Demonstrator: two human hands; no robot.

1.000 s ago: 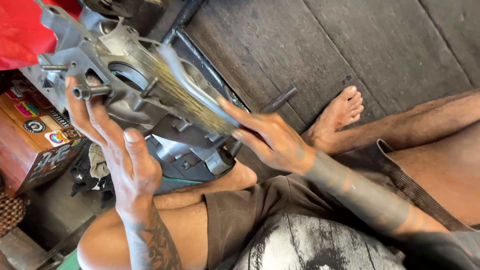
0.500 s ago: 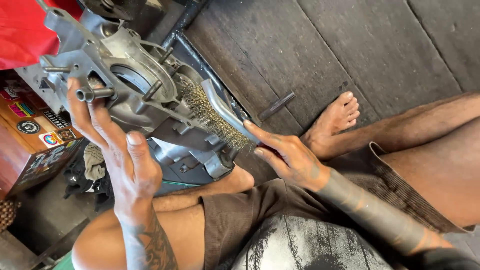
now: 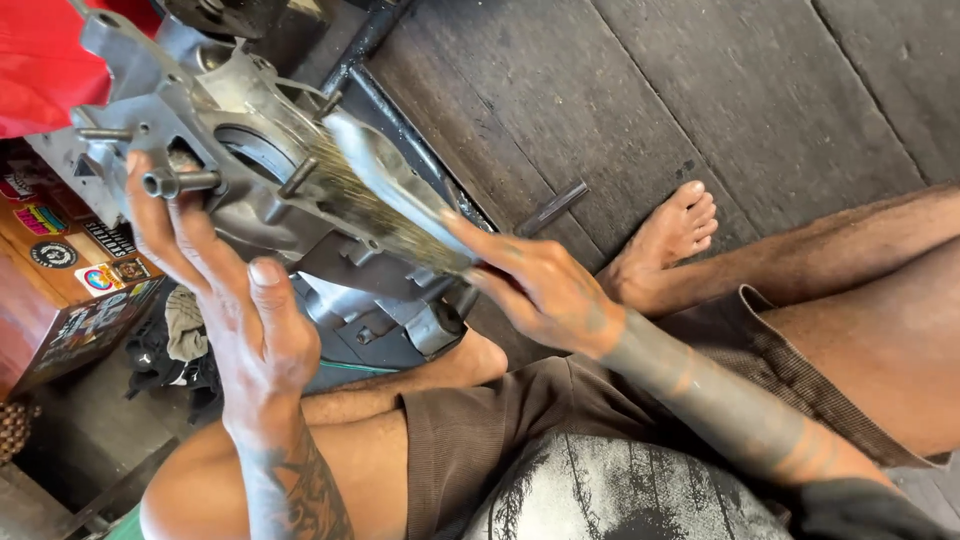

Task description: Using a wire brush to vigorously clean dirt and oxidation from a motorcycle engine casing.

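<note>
My left hand grips the near edge of a grey cast-metal engine casing, which is tilted above my lap with studs sticking out of it. My right hand holds a wire brush by its handle. The brush's brassy bristles press against the casing's face beside a round bore. Both forearms are tattooed. I sit on the floor in brown shorts, with a bare foot stretched out to the right.
A red cloth hangs at the top left. A wooden box with stickers stands on the left, with dark rags beside it. A short dark metal bar lies on the dark plank floor.
The brush has stroked along the casing face, first down towards me and now back up to the left near the bore. My left hand keeps its grip.
</note>
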